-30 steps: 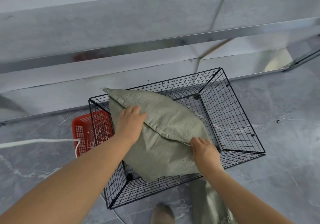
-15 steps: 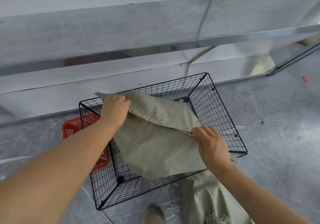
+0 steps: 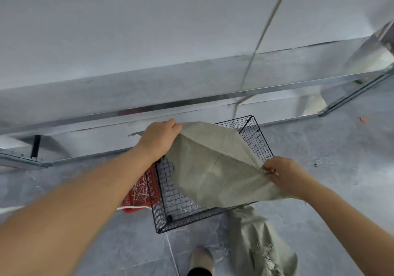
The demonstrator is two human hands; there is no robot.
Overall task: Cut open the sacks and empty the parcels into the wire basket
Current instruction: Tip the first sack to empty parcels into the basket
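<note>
A grey-green woven sack [image 3: 215, 169] hangs over the black wire basket [image 3: 168, 192] on the floor. My left hand [image 3: 158, 138] grips the sack's far left corner, lifted above the basket's back edge. My right hand [image 3: 281, 173] pinches the seam at the sack's right corner, over the basket's right side. The sack hides most of the basket's inside, and no parcels show.
A small red plastic basket [image 3: 142, 192] stands against the wire basket's left side, with a white cord [image 3: 132, 207] by it. Another limp sack [image 3: 260, 243] lies on the grey floor at lower right, next to my shoe [image 3: 201, 258]. A metal shelf frame [image 3: 191, 103] runs behind.
Both hands have lifted the sack higher and stretched it wider. My left hand moved up past the basket's back rim; the sack looks flatter and emptier.
</note>
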